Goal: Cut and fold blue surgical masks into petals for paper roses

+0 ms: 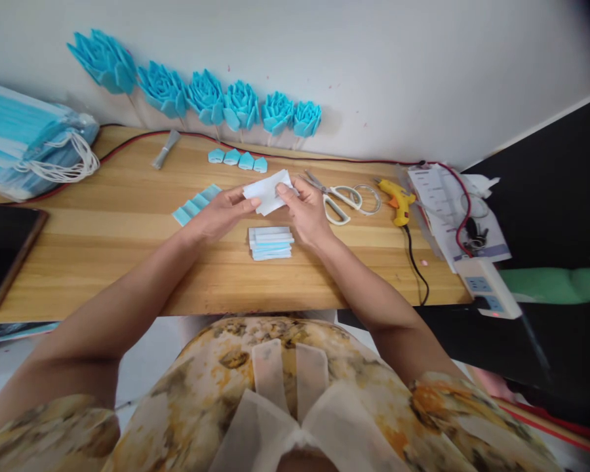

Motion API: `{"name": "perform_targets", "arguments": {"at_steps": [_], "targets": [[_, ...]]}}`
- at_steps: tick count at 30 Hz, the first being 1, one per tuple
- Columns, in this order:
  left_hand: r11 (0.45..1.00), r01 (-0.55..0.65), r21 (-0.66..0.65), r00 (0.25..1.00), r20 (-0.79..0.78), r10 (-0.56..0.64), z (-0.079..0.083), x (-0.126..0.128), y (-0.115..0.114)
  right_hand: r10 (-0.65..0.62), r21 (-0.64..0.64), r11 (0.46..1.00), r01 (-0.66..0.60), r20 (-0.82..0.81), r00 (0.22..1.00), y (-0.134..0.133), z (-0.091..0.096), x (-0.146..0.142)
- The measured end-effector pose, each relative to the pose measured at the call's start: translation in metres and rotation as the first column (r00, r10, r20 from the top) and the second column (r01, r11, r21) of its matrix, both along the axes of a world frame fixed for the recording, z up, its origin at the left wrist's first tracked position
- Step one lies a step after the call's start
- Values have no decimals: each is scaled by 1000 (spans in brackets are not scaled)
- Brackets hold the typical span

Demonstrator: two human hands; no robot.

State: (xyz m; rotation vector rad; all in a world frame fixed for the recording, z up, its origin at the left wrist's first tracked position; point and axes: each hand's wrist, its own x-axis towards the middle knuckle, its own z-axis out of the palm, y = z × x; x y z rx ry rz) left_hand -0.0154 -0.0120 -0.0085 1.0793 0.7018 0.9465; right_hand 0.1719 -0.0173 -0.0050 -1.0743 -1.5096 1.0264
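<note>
Between my two hands, over the middle of the wooden table, is a white piece of mask fabric. My left hand pinches its left edge with thumb and fingers. On the other side, my right hand grips it, thumb on top. Just below lies a stack of cut pieces, white and pale blue. A pleated blue mask piece rests on the table beside my left hand. White-handled scissors lie close to my right hand, their blades partly behind it.
Several blue fabric flowers on sticks lean at the wall, above a row of folded blue pieces. Bagged masks and a phone are left. A yellow glue gun, tape ring and power strip are right.
</note>
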Motion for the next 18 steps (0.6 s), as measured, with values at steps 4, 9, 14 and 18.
{"name": "perform_targets", "arguments": {"at_steps": [4,9,14,18], "targets": [[999,-39,-7,999,25,39,-4,0,1,16,77,997,-24,98,995,0,3,3],[996,-85,-8,994,-77,84,3,-2,1,-74,198,980,24,251,965,2,15,13],[996,-92,-11,989,-121,90,5,-1,0,-159,240,967,88,296,942,2,17,14],[990,-139,-26,983,-122,135,4,-1,0,-204,272,955,120,306,930,-1,17,12]]}}
